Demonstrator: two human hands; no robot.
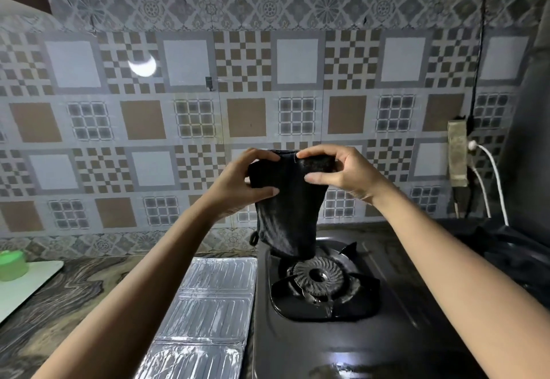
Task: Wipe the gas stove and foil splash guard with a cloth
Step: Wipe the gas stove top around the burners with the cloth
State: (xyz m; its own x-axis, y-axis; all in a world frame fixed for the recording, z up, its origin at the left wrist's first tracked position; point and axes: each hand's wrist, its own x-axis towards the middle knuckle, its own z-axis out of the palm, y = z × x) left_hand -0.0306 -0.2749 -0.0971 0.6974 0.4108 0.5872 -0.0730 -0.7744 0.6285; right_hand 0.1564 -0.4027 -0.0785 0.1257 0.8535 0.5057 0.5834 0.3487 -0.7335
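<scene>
Marbled worktop fills the near ground, and on it at about 6 o'clock lies the foil splash guard, folded flat in ribbed silver panels, touching the left edge of the gas stove. That stove is a dark single-burner unit; its round burner sits near centre, ringed by black pan supports. Just above the burner, hanging clear of it or barely brushing the rear support, is the cloth, a dark towel held up in the air. Its top edge is pinched at the left corner by the left hand and at the right corner by the right hand, both closed on the fabric with thumbs in front. Farther off, patterned tiles cover the wall, with a green tub at 9 o'clock and a socket strip at 3 o'clock.

Wiping appears not yet begun: the cloth is being spread or folded. Next, it likely needs bunching into one palm and lowering flat onto the stove top.
</scene>
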